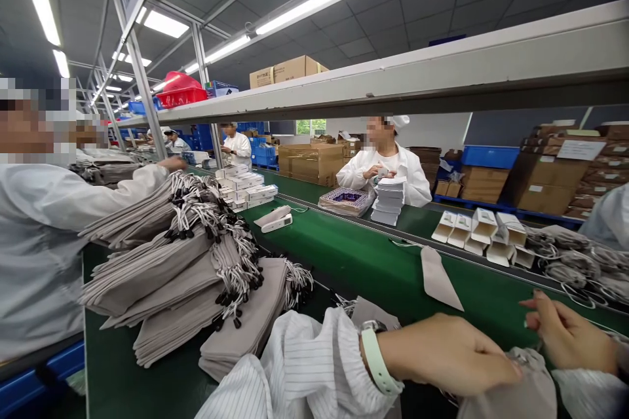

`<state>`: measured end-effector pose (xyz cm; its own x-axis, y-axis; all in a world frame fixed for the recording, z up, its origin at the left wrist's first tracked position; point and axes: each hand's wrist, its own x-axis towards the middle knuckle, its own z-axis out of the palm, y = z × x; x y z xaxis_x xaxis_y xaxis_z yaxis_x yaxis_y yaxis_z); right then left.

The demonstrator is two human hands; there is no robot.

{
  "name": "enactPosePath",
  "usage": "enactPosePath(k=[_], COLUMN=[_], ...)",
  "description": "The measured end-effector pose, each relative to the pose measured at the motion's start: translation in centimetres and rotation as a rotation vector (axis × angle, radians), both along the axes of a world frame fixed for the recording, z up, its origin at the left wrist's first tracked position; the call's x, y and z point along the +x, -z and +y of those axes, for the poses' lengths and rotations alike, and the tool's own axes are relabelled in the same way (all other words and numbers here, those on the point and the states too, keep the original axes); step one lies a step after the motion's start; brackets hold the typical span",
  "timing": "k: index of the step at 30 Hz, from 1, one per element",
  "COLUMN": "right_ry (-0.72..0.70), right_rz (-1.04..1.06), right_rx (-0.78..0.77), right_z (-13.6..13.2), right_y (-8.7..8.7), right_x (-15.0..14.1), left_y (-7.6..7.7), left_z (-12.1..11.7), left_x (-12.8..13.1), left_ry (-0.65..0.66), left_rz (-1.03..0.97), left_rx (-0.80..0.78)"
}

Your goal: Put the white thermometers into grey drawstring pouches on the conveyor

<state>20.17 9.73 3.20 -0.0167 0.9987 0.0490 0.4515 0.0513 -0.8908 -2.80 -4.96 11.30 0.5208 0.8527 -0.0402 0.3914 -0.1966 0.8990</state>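
My left hand, with a pale green band and a watch at its wrist, is closed on the edge of a grey drawstring pouch at the lower right. Just beyond the pouch, my right hand is raised with thumb and fingers a little apart, and no object shows between them. Part of the pouch is cut off by the bottom of the view. A single grey pouch lies flat on the green belt ahead of my hands. Left of my forearm are stacked grey pouches with white cords and black toggles.
White boxes are piled behind the stack; a white device lies on the belt with a pouch. Open white cartons and a heap of corded pouches sit at right. Co-workers stand across and at left. A shelf spans overhead.
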Motion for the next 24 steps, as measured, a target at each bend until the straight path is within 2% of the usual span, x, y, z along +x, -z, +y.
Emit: enactPosePath(k=[4, 7, 10, 12, 14, 15, 16, 17, 19, 21, 22, 24], right_ry=[-0.052, -0.271, -0.659, -0.917, -0.934, -0.845, -0.686, -0.479, 0.032, 0.502, 0.644, 0.723], right_rz=[0.183, 0.334, 0.395, 0.357, 0.315, 0.303, 0.334, 0.356, 0.343, 0.136, -0.010, -0.310], right_rx=[-0.083, -0.206, -0.256, -0.202, -0.116, -0.085, -0.030, 0.033, 0.179, 0.254, 0.276, 0.190], right_z=[0.4, -1.2, -4.8, -7.0, -7.6, -7.2, -6.6, -5.8, -4.5, -3.7, -3.2, -1.7], right_y=[-0.3, -0.6, -0.8, -1.0, -1.3, -1.6, -2.0, -2.5, -3.7, -4.6, -4.6, -3.5], right_x=[-1.8, -4.5, -7.5, -9.6, -11.2, -11.4, -11.1, -10.4, -7.8, -4.3, -2.5, 0.9], left_y=[-0.1, 0.2, 0.5, 0.6, 0.6, 0.7, 0.8, 1.1, 2.2, 4.1, 5.1, 7.1], left_z=[0.2, 1.0, 1.6, 1.7, 1.9, 2.0, 2.2, 2.3, 2.3, 2.0, 1.8, 1.4], left_x=[0.1, 0.4, 0.7, 0.7, 0.5, 0.3, 0.2, 0.2, 0.4, 1.1, 1.6, 2.5], left_ry=[-0.113, -0.136, -0.245, -0.318, -0.329, -0.320, -0.307, -0.288, -0.221, -0.138, -0.119, -0.100], left_rz=[-0.471, -0.694, -0.765, -0.756, -0.702, -0.664, -0.609, -0.533, -0.307, -0.025, 0.088, 0.256], left_rx=[-0.185, -0.238, -0.173, -0.137, -0.109, -0.076, -0.030, 0.027, 0.147, 0.261, 0.335, 0.508])
